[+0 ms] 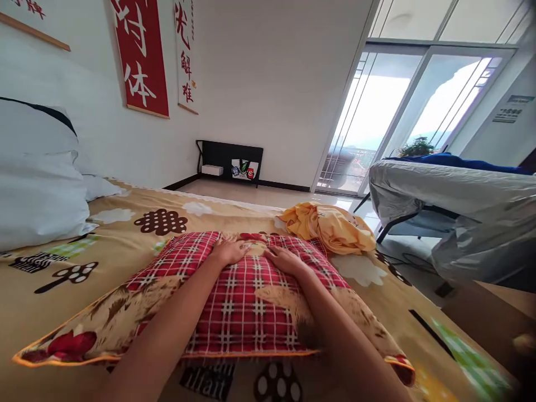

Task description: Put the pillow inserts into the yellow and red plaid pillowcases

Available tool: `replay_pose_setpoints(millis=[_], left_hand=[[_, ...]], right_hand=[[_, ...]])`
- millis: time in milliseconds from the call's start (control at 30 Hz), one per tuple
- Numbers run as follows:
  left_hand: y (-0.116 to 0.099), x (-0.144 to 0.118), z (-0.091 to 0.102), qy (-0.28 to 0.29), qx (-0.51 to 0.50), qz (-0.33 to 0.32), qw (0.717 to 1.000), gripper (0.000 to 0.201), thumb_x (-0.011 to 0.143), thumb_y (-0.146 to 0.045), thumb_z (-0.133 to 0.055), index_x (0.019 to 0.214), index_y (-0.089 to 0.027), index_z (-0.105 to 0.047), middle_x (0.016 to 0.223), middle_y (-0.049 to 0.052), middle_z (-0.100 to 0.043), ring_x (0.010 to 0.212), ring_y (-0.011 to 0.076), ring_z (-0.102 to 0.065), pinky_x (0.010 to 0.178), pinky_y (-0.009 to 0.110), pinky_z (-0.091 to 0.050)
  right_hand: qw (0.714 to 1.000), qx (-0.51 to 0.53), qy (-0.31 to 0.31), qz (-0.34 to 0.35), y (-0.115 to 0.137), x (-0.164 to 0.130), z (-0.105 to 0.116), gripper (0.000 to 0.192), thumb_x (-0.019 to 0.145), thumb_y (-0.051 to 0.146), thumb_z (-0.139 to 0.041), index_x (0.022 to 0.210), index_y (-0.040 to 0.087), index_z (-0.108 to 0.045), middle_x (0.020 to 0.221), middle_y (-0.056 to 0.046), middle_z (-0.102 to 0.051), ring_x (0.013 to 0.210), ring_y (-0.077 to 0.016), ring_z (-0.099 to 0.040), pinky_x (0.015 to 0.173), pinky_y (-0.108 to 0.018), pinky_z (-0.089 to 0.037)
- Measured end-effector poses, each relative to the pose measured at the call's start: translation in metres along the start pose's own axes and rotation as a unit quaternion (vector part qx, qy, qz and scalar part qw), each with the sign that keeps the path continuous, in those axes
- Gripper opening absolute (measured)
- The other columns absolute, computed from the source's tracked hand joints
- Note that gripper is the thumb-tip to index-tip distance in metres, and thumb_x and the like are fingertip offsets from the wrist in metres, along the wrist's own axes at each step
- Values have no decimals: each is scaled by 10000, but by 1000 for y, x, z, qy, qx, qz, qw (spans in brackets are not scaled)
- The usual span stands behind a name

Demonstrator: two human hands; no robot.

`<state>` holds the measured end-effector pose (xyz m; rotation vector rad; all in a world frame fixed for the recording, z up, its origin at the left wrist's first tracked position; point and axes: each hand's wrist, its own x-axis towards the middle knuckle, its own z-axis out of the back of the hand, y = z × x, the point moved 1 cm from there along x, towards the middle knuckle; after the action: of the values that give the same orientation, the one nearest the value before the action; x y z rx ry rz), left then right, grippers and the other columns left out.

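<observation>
While both arms reach forward, the left hand [229,251] and right hand [288,260] lie open, palms flat on the far part of a red plaid pillow [234,301] resting on the patterned bedspread [125,223]. Just beyond on the right lies a crumpled yellow cloth [330,226]; white pillows [37,184] sit far left.

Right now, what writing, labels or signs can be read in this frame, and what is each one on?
"体": lowest white character on the red wall banner; the one above is cut off.
Red characters on the white scroll: too blurred to read.
Grey sign by the window: too small to read.
Black lettering on the bedspread, below the plaid pillow under the left hand and right hand: blurred.
</observation>
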<state>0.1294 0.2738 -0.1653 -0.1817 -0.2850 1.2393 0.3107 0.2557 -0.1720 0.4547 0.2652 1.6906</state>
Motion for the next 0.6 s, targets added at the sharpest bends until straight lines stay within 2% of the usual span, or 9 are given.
replay_pose_setpoints(millis=[33,100,233,333,400,467,600], left_hand=[[14,-2,-14,20,5,20,1000,556,961,-476,-311,1387,-184,-516,1467,119,-466,1372,301,-413,1117,513,-314],[42,0,-28,45,9,60,997,583,960,-513,-267,1421,-225,-478,1497,91,-430,1403,304,-365,1139,547,-261],[92,8,-19,62,23,125,990,586,924,-586,-300,1350,-282,-563,1476,84,-465,1402,337,-359,1145,621,-179],[121,-1,-16,54,16,149,987,600,950,-544,-235,1445,-277,-443,1537,63,-367,1438,287,-301,1160,572,-205],[132,-11,-20,37,7,151,988,583,970,-486,-205,1494,-275,-351,1567,36,-302,1459,240,-259,1175,531,-206],[133,-19,-25,14,-1,146,989,568,978,-465,-205,1500,-279,-331,1572,20,-290,1461,222,-253,1179,523,-206],[115,-34,-21,-59,-12,133,989,535,984,-421,-244,1460,-238,-407,1544,51,-358,1450,214,-282,1185,503,-205]], right_hand=[[999,-10,27,-15,-11,-1,-12,484,909,524,-473,1301,264,-585,1401,-83,-550,1333,-287,-437,1114,-554,-212],[997,-30,58,-37,-34,1,-22,565,934,585,-372,1387,275,-508,1496,-61,-442,1398,-275,-352,1141,-563,-156],[993,-48,73,-77,-75,5,-11,644,929,635,-307,1442,272,-446,1543,-34,-367,1445,-253,-265,1183,-506,-86],[990,-35,62,-124,-109,-6,-8,685,930,637,-255,1503,272,-339,1570,-42,-306,1458,-266,-233,1180,-533,-103],[988,-17,46,-146,-131,-20,-15,698,934,627,-202,1526,266,-280,1583,-49,-274,1454,-263,-248,1177,-535,-135],[987,2,26,-158,-148,-35,-24,693,937,606,-161,1528,263,-271,1587,-49,-264,1446,-252,-272,1172,-523,-185],[986,23,-22,-164,-169,-65,-34,662,930,523,-163,1468,218,-400,1527,-83,-385,1397,-251,-374,1137,-502,-294]])
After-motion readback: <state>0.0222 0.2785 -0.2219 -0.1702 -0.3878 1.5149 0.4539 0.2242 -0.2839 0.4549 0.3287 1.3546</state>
